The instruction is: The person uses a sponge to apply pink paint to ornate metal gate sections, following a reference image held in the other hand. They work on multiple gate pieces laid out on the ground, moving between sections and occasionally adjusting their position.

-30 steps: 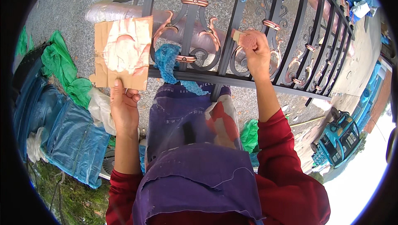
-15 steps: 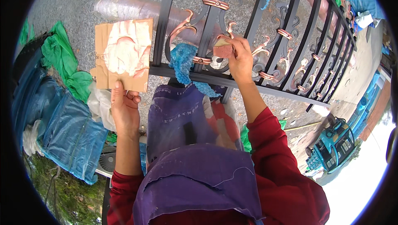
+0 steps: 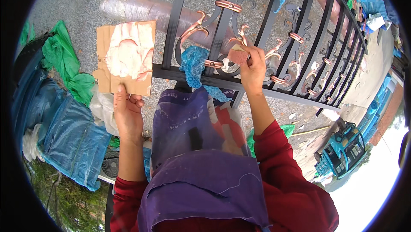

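Observation:
My left hand [image 3: 127, 108] grips the lower edge of a square piece of brown cardboard [image 3: 102, 56], thumb on top. A wet, shiny smear of pale copper paint [image 3: 130, 52] covers most of its face. In my right hand [image 3: 253, 70], pinched between thumb and fingers, is a small sponge [image 3: 237, 55], yellowish on top with a copper-stained face. The sponge is over the scrollwork of a black metal fence panel [image 3: 173, 26], close to a copper-coloured leaf [image 3: 244, 31]; whether it touches cannot be told. Copper-coloured collars [image 3: 228, 5] also ring the bars.
A blue cloth [image 3: 193, 63] hangs over the panel's near rail. Behind the bars lies a long plastic-wrapped roll [image 3: 132, 7]. Green sheeting [image 3: 62, 52] and blue tarp [image 3: 72, 133] lie at the left. A teal machine [image 3: 342, 150] stands at the right.
My right hand with the sponge has shifted slightly right and down along the scrollwork. My left hand and the cardboard have hardly moved. The view has shifted a little.

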